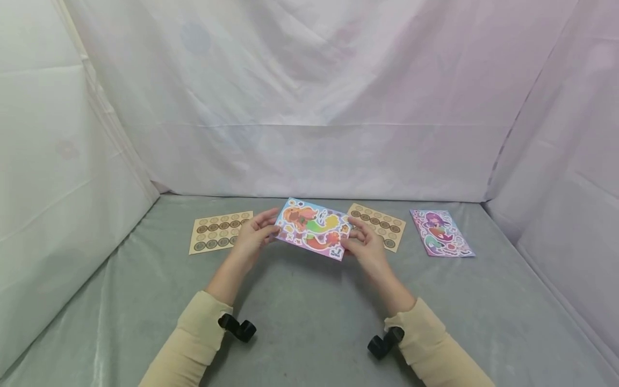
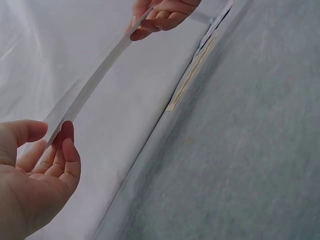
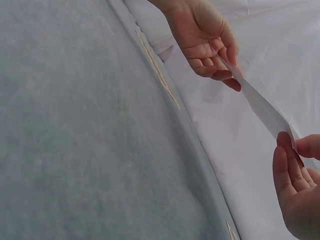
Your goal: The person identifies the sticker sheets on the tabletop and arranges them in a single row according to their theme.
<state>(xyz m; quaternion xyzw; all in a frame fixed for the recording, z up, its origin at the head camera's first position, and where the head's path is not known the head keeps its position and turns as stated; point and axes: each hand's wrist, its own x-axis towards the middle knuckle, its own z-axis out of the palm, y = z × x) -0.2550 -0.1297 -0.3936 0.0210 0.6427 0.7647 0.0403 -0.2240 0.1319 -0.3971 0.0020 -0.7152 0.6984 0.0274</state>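
Observation:
A colourful mermaid sticker sheet is held up above the table, tilted down to the right in the head view. My left hand pinches its left end between thumb and fingers. At the other end my right hand pinches the right edge the same way. From the wrists the sheet is seen nearly edge-on, as a pale, slightly bowed strip in the left wrist view. Both the left hand and the right hand show in the right wrist view, fingers beneath the sheet.
On the grey-covered table lie a tan sheet of round stickers at left and another tan sheet partly behind my right hand. A purple mermaid sheet lies farther right. White cloth walls enclose the back and sides.

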